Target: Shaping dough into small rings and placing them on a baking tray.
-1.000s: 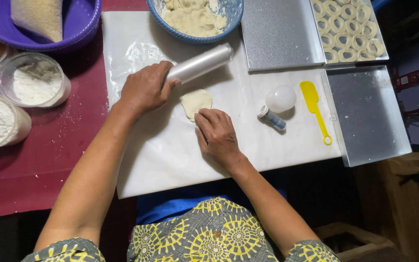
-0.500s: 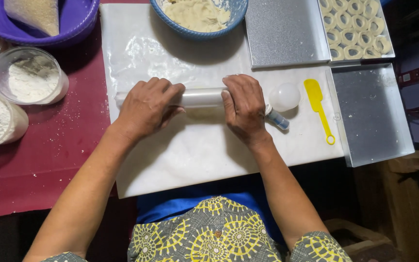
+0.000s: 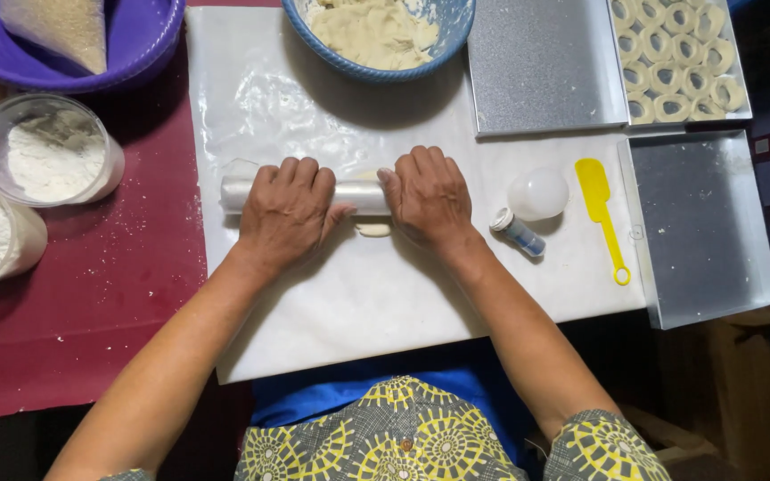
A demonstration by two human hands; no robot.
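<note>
Rolling of a dough piece, seen from above. Both hands lie palm-down on a clear rolling pin (image 3: 300,196): the left hand (image 3: 289,214) covers its middle and the right hand (image 3: 428,198) its right end, fingers flat over the cylinder rather than curled shut around it, so each grip is an open, pressing one. The small dough piece (image 3: 372,229) lies under the pin on the white sheet (image 3: 358,294) covering the desk, only its near edge showing between the hands; it looks partly flattened, though its full outline is hidden. Of the work as a whole, one tray (image 3: 679,62) at upper right already carries rows of ring-shaped pieces, whereas the flat tray (image 3: 545,62) beside it and the deeper tray (image 3: 701,232) below it hold none. The blue bowl (image 3: 376,36) is largely full of dough, suggesting much shaping remains. A yellow cutter (image 3: 601,209), a round white cap (image 3: 537,193) and a small tube (image 3: 519,232) lie just right of the right hand; two flour tubs (image 3: 46,156) stand at left.
</note>
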